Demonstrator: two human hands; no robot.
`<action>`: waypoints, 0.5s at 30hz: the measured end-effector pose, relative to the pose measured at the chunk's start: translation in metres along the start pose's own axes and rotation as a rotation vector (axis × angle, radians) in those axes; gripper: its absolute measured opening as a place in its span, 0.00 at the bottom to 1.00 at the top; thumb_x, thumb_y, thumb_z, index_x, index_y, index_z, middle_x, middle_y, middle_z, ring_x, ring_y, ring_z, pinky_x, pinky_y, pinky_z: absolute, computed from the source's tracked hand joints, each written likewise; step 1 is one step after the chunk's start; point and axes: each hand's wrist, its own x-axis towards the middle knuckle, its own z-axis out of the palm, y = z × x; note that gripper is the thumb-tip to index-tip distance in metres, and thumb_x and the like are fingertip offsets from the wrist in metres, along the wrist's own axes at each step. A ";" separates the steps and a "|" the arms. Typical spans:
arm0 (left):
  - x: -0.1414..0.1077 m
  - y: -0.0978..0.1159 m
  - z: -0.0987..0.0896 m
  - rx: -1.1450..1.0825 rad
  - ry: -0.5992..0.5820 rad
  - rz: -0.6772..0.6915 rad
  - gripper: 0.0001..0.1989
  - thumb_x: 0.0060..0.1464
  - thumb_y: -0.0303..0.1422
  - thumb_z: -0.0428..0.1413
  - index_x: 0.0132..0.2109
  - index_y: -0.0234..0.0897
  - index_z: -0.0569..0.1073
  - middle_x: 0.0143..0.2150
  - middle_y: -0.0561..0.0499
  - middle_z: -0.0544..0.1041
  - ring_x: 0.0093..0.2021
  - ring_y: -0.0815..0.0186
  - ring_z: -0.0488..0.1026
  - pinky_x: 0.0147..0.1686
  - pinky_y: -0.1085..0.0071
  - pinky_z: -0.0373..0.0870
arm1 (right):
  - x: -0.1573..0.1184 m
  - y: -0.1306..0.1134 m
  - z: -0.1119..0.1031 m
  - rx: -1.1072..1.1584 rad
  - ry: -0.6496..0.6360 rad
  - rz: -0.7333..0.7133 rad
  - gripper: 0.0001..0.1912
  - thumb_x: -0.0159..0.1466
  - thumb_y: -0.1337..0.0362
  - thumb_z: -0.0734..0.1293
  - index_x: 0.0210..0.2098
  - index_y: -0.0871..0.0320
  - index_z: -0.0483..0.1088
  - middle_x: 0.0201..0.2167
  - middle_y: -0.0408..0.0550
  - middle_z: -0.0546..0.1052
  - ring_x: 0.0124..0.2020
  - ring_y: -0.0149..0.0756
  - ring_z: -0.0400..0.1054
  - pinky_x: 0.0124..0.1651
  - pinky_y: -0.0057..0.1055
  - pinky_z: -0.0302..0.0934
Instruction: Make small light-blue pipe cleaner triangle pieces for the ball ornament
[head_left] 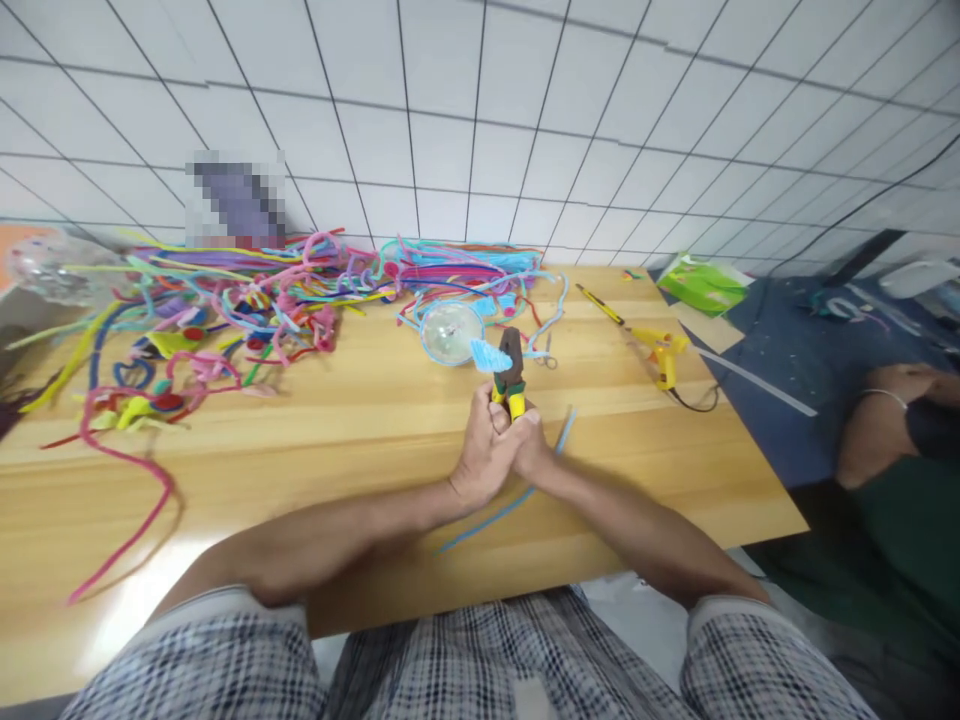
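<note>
Both hands are together over the wooden table [375, 425], closed around yellow-and-green handled pliers [511, 370]. My left hand [481, 445] wraps the left side of the handles, and my right hand [531, 440] is pressed against it from the right. The dark jaws point away from me. A light-blue, wing-like fuzzy piece [491, 355] sits at the left of the jaws; whether they grip it is hard to tell. A blue pipe cleaner [491, 520] lies on the table below and behind my hands.
Many coloured pipe cleaners [285, 290] pile up at the back left. A clear round container [452, 332] stands beyond my hands. A yellow cutter [600, 304] and a yellow glue gun [664, 352] lie to the right. Another person's arm [874, 420] is at the far right.
</note>
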 end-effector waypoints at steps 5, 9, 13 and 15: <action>0.012 0.007 -0.005 -0.010 -0.085 0.080 0.40 0.59 0.51 0.75 0.68 0.42 0.67 0.61 0.40 0.78 0.61 0.51 0.77 0.64 0.51 0.76 | -0.002 -0.015 -0.019 -0.083 0.068 -0.104 0.20 0.61 0.45 0.75 0.33 0.50 0.66 0.26 0.37 0.66 0.27 0.34 0.59 0.32 0.34 0.61; 0.026 0.012 -0.022 0.186 0.100 0.287 0.37 0.65 0.50 0.71 0.71 0.44 0.65 0.66 0.38 0.75 0.61 0.51 0.77 0.59 0.51 0.77 | 0.000 -0.025 -0.041 -0.350 0.093 -0.257 0.16 0.66 0.46 0.72 0.41 0.51 0.74 0.33 0.44 0.80 0.33 0.41 0.73 0.43 0.39 0.69; 0.042 0.030 -0.042 0.310 0.139 0.630 0.34 0.72 0.43 0.65 0.77 0.47 0.61 0.74 0.36 0.68 0.49 0.62 0.77 0.46 0.61 0.80 | 0.000 -0.033 -0.049 -0.591 0.082 -0.310 0.11 0.70 0.52 0.68 0.42 0.51 0.75 0.31 0.44 0.79 0.33 0.42 0.75 0.42 0.38 0.68; 0.048 0.040 -0.046 0.363 0.129 0.719 0.33 0.73 0.40 0.64 0.77 0.46 0.61 0.74 0.36 0.68 0.47 0.64 0.77 0.43 0.64 0.80 | -0.002 -0.035 -0.049 -0.673 0.082 -0.386 0.09 0.70 0.55 0.66 0.39 0.51 0.74 0.31 0.46 0.80 0.33 0.42 0.74 0.41 0.37 0.67</action>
